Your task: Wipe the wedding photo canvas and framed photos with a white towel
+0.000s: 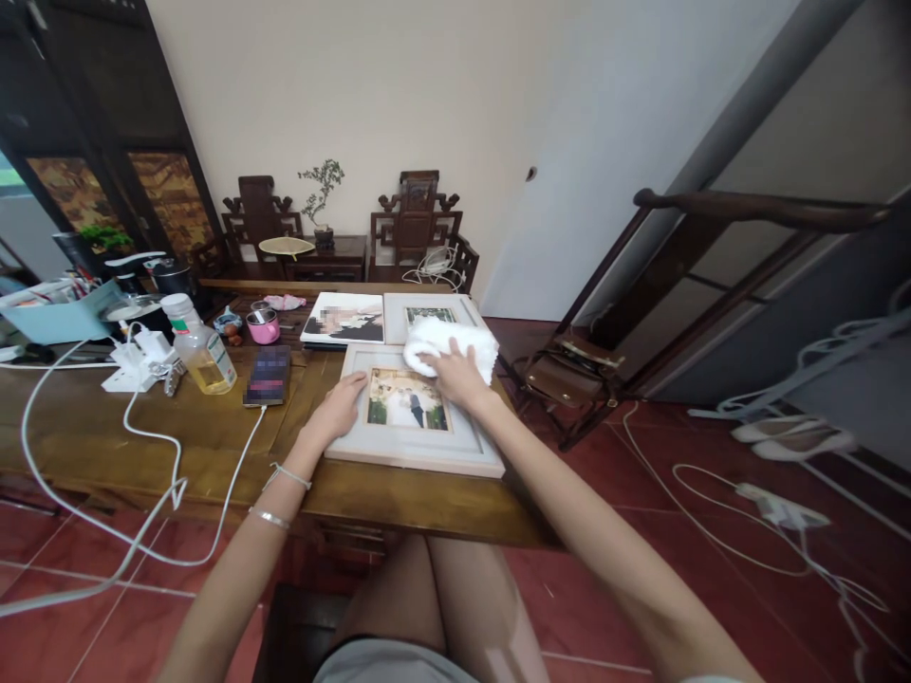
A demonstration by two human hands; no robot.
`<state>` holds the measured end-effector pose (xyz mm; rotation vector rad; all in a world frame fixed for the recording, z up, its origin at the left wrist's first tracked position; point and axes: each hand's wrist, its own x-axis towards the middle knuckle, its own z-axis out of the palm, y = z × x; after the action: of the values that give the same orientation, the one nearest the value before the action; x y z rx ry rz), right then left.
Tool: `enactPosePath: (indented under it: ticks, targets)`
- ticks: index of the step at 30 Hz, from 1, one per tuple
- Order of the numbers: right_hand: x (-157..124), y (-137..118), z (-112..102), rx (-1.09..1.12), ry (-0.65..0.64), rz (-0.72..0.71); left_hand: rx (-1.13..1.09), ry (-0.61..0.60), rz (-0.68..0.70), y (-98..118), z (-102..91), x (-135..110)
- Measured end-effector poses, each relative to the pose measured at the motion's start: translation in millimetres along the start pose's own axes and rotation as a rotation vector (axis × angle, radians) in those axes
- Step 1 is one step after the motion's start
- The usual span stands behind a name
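A white picture frame [419,455] lies flat on the wooden table, a photo of a couple in its middle. My left hand [342,406] holds the frame's left edge, thumb and fingers at its side. My right hand [459,373] grips a folded white towel [478,343], pressed onto the frame's upper right part. The towel hides that corner and part of a second white frame [399,305] behind it. To the left of that second frame lies a photo album or print [348,308] with a partly blurred picture.
Left on the table [213,446] are a phone [268,375] on a cable, a bottle [203,351], a pink cup [263,324], a power strip [142,360] and a blue box [61,313]. A wooden chair [569,379] with a brown bag stands right. Cables [712,545] cross the floor.
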<state>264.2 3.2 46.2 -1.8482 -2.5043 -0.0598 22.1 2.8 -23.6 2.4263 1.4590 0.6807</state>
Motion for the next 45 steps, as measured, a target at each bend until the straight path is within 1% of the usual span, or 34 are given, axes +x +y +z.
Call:
enactPosePath:
  ticks: [1,3,5,9,11,12,13,15,17,19,22,24,25,26,28,31,34,36,37,38,40,43,45]
  targets:
    - [-2,-3,0,-0.004,-0.015,-0.014,-0.003,0.000,-0.003,0,0.4,0]
    - [-18,-13,-1,-0.010,-0.063,-0.058,-0.009,0.002,-0.007,0,1.3,1]
    - [-46,-23,-8,-0.010,-0.131,-0.113,-0.013,0.005,-0.009,0,2.1,1]
    - [-114,-42,-36,0.035,-0.297,-0.240,-0.017,0.016,-0.018,1,3.1,0]
    - [-136,-50,-45,0.062,-0.330,-0.273,-0.017,0.017,-0.021,2,3.1,-1]
    - [-140,-53,-45,0.068,-0.328,-0.269,-0.016,0.015,-0.021,3,2.8,-1]
    - [-140,-54,-42,0.068,-0.309,-0.254,-0.014,0.012,-0.019,3,2.3,-1]
    - [-126,-51,-29,0.054,-0.249,-0.212,-0.009,0.006,-0.010,4,0.6,-2]
    - [-99,-41,-15,0.027,-0.161,-0.159,-0.004,0.002,-0.001,6,-1.6,-2]
    - [-65,-26,-4,-0.007,-0.066,-0.082,0.003,0.001,0.003,7,-3.8,-3]
    - [-19,-9,-1,-0.006,0.005,-0.008,0.011,0.000,0.001,8,-5.8,-3]
    - [-1,-8,-2,0.007,0.002,-0.011,0.014,0.000,-0.004,8,-6.0,-3]
    - [3,-10,-3,0.014,-0.009,-0.026,0.014,0.000,-0.007,8,-5.8,-3]
    - [3,-14,-3,0.022,-0.027,-0.047,0.013,0.001,-0.011,8,-5.5,-3]
    - [-9,-25,-3,0.039,-0.076,-0.098,0.009,0.003,-0.014,8,-4.4,-2]
    - [-52,-40,-10,0.069,-0.171,-0.191,0.001,0.009,-0.015,8,-2.3,-2]
    - [-103,-44,-24,0.142,-0.271,-0.295,-0.009,0.018,-0.019,7,-0.2,-3]
    - [-125,-40,-31,0.204,-0.305,-0.334,-0.018,0.025,-0.022,7,0.7,-3]
    - [-129,-37,-32,0.226,-0.309,-0.328,-0.022,0.028,-0.023,7,1.0,-3]
    - [-129,-33,-31,0.236,-0.304,-0.314,-0.026,0.030,-0.022,7,1.1,-3]
    - [-116,-25,-25,0.206,-0.274,-0.262,-0.034,0.035,-0.019,7,0.8,-3]
    - [-74,-14,-12,0.096,-0.171,-0.124,-0.045,0.048,-0.010,9,-1.1,-4]
    - [-42,-12,-9,0.064,-0.100,-0.020,-0.051,0.070,-0.006,11,-3.3,-3]
